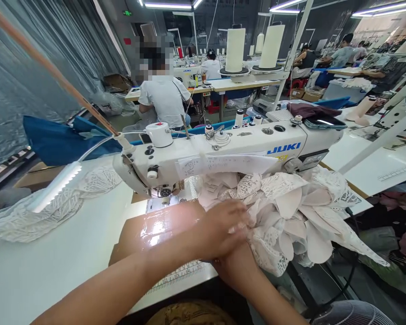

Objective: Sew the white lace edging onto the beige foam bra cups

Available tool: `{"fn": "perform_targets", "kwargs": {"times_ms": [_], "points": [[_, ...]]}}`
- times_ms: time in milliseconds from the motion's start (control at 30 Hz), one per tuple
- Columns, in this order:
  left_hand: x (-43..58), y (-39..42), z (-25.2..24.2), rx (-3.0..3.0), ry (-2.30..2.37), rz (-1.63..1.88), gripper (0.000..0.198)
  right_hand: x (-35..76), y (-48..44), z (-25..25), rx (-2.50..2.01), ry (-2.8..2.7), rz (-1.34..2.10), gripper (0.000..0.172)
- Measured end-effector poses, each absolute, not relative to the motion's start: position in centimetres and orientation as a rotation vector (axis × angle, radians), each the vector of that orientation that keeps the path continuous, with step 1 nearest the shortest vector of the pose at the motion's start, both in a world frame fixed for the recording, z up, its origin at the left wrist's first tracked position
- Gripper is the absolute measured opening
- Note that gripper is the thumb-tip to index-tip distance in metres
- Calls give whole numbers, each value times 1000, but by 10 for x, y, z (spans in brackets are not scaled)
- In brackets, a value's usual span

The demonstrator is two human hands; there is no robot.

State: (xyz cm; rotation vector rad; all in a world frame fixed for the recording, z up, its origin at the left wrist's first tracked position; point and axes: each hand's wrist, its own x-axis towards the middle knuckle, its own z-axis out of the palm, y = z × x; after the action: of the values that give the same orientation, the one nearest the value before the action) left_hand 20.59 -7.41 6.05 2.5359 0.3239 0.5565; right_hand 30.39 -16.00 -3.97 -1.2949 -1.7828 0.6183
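My left hand (223,228) reaches across from the lower left and rests on a heap of white lace pieces and cup-shaped cloth pieces (291,212), its fingers curled into the lace at the heap's left edge. My right hand (235,268) lies beneath the left one. Only its wrist and back show, and its fingers are hidden under the left hand and the lace. The heap sits on the table under the arm of a white JUKI sewing machine (223,149). The needle area (165,193) is to the left of both hands.
A glossy brown sheet (155,230) and a printed ruler strip (179,275) lie on the white table (54,257). More white lace (37,212) and a lit lamp bar (56,187) are at the left. A phone (323,123) rests on the machine. A person in white (165,97) sits ahead.
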Motion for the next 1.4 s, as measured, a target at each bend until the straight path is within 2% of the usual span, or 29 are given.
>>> {"fn": "perform_targets", "kwargs": {"times_ms": [100, 167, 300, 600, 933, 1100, 1267, 1400], "points": [[204, -39, 43, 2630, 703, 806, 34, 303, -160, -21, -1492, -2124, 523, 30], [208, -21, 36, 2686, 875, 844, 38, 306, -163, -15, -1569, -2279, 466, 36], [228, -3, 38, 2728, 1075, 620, 37, 311, -164, -15, -1561, -2258, 499, 46], [257, 27, 45, 2497, 1249, 378, 40, 313, -162, -17, -1545, -2214, 544, 44], [220, 38, 40, 2371, 1136, 193, 53, 313, -163, -22, -1484, -2164, 514, 44], [199, 28, 40, 2502, 872, 388, 67, 313, -162, -21, -1468, -2134, 480, 40], [183, 13, 40, 2638, 694, 478, 85, 315, -163, -24, -1432, -2049, 518, 45], [180, 12, 39, 2660, 736, 464, 72, 315, -165, -25, -1411, -2016, 528, 45]]}}
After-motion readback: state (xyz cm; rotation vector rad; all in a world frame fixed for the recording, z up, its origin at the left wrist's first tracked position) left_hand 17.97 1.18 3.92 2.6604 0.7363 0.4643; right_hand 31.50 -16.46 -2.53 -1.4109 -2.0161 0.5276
